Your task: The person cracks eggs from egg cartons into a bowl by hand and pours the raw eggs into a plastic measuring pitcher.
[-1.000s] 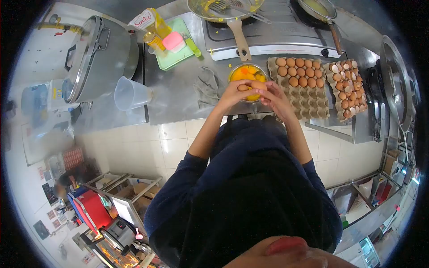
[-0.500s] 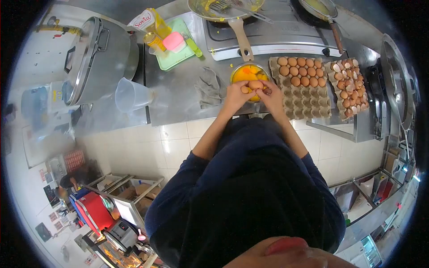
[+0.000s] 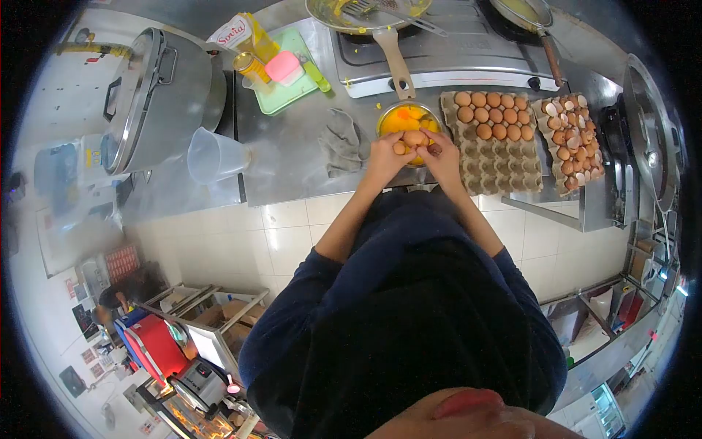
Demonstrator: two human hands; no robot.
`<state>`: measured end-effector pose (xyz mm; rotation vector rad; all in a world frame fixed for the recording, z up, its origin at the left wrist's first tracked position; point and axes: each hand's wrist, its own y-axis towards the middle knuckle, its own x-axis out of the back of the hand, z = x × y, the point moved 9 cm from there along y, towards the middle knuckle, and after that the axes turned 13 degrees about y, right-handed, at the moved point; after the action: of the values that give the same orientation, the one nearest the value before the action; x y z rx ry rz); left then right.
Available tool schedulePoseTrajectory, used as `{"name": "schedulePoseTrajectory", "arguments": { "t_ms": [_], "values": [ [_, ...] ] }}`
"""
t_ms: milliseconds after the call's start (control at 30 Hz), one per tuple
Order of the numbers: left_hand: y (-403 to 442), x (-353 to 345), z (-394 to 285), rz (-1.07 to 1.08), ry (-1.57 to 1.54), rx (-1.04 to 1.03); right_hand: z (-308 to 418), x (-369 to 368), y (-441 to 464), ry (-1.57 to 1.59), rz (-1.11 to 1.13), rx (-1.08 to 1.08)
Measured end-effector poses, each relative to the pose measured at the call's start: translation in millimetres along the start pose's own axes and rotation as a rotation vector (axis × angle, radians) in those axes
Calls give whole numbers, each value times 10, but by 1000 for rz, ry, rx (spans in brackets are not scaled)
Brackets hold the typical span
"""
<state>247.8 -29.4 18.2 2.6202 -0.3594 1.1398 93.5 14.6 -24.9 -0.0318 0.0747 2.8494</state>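
Note:
Above the near side of a metal bowl of raw eggs with orange yolks, both my hands pinch one brown egg. My left hand has its fingers closed at the egg's left side, and a second brown egg or shell piece shows against those fingers. My right hand grips the other side, fingers bent. Whether the shell is cracked is too small to tell. Just right of the bowl lies a cardboard egg tray, with whole brown eggs in its far rows and bare cups nearer me.
A second tray holds broken eggshells at the right. Behind the bowl, a frying pan's handle juts off the gas stove. Leftward lie a grey cloth, a green cutting board, a plastic jug and a large pot.
My hands and the egg between them have shifted very slightly left, still over the bowl. The trays and the other things stay where they were.

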Motion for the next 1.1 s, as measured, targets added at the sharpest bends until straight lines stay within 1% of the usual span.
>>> {"name": "schedulePoseTrajectory", "arguments": {
  "t_ms": [67,100,133,167,200,233,300,333,367,400,467,533,600,633,667,700,733,767,800,867,900,967,1000,1033,1100],
  "values": [
    [1,-37,24,75,40,47,1,4,3,-18,16,13],
    [1,-52,34,75,41,48,46,-7,6,-36,33,26],
    [6,-23,-4,25,42,-6,80,3,5,-35,35,24],
    [0,11,-42,-25,44,-60,150,-7,0,-111,69,62],
    [-3,22,-41,-26,45,-58,232,-22,-4,-187,102,101],
    [-4,14,-38,1,53,-61,276,-11,-9,-186,102,101],
    [2,29,-64,30,61,-65,454,-38,-34,-290,123,186],
    [-10,124,-163,-48,47,-143,517,-37,-37,-289,122,185],
    [-35,219,-260,-125,32,-221,672,-43,-59,-315,108,292],
    [-44,259,-313,-124,33,-221,832,-54,-90,-342,93,400],
    [-77,415,-435,-216,38,-228,971,-58,-110,-345,104,422],
    [-64,429,-492,-210,23,-232,1012,-72,-141,-348,113,442],
    [-34,396,-535,-200,1,-246,996,-18,-127,-191,137,411],
    [0,323,-540,-149,-1,-238,809,24,-132,-199,127,408],
    [26,244,-550,-98,-4,-231,309,106,-95,141,112,196],
    [10,148,-511,-90,-15,-241,-52,195,-82,479,92,-15],
    [1,-28,-336,-18,-98,-128,8,354,-106,470,75,-10],
    [-2,-221,-167,57,-180,-16,-168,538,-193,703,-32,-281],
    [16,-278,-199,68,-192,-27,-311,672,-312,933,-143,-552],
    [-117,-720,-57,395,-617,354,-260,1248,-302,914,-209,-506],
    [-122,-811,-99,413,-628,345,-242,1625,-304,903,-262,-462],
    [-136,-1018,-258,445,-852,320,-471,2602,-290,900,-396,-297],
    [-107,-1058,-383,432,-897,296,-222,3176,-290,192,-417,-53],
    [-89,-1149,-472,446,-903,293,79,3459,-321,-516,-393,178],
    [-35,-1280,-572,422,-752,276,-189,4372,-512,322,-847,-69]
  ]
}}
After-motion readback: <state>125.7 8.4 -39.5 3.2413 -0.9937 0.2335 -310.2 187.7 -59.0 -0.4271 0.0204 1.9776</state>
